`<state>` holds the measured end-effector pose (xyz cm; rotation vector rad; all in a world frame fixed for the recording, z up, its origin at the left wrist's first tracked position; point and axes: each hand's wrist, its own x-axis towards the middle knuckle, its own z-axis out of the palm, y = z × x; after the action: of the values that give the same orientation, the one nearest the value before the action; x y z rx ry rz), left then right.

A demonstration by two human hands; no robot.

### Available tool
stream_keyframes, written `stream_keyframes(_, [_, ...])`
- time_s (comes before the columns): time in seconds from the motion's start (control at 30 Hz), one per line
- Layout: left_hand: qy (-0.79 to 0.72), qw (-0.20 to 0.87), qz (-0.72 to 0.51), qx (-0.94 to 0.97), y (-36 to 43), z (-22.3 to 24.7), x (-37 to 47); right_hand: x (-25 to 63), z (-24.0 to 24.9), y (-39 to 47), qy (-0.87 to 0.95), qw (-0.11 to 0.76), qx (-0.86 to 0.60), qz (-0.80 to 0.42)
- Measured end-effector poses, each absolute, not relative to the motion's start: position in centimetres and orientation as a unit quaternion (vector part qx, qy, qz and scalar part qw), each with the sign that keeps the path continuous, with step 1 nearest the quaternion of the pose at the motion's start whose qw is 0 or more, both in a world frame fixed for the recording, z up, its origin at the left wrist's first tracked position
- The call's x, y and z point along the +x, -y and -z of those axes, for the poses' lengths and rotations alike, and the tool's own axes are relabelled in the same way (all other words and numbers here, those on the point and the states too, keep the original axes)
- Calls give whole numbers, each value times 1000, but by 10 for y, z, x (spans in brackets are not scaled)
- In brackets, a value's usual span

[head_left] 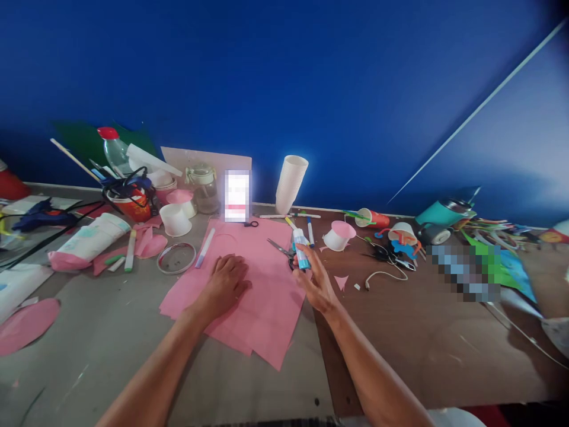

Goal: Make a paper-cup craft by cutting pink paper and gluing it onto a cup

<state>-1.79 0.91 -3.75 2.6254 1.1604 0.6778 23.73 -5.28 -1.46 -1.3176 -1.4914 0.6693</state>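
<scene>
Pink paper sheets lie overlapping at the middle of the table. My left hand rests on them, its fingers bent and holding nothing that I can see. Above the right edge of the paper, my right hand grips a white and blue glue stick with a light blue end. Scissors lie partly behind that hand, blades pointing left. A white and purple marker lies beside my left hand, and a tape ring is further left.
A tall stack of white cups leans near the blue wall. Beside it stands a lit phone. A pink-topped cup, cables and a teal bottle are on the right. Wrapped cups lie left. Another person's arm shows at the right edge.
</scene>
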Motion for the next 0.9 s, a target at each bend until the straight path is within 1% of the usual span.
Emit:
stream_keyframes(0.1, [-396,104,-228,884,-9,39,-17,232,19,50,596,519,-553,-263])
stream_keyframes(0.23, [-398,116,-242,877,-10,40,-16,228,25,46,594,517,-561,-255])
stream_keyframes(0.37, [-398,132,-244,875,-9,37,-14,230,31,44,570,538,-567,-252])
stream_keyframes(0.67, [-388,137,-251,876,-8,33,-15,249,37,31,432,632,-587,-262])
stream_keyframes(0.8, [-403,108,-258,872,-10,41,-17,262,45,24,418,639,-608,-219])
stream_keyframes(0.9, [-416,99,-268,863,-12,46,-19,270,52,19,421,616,-649,-148])
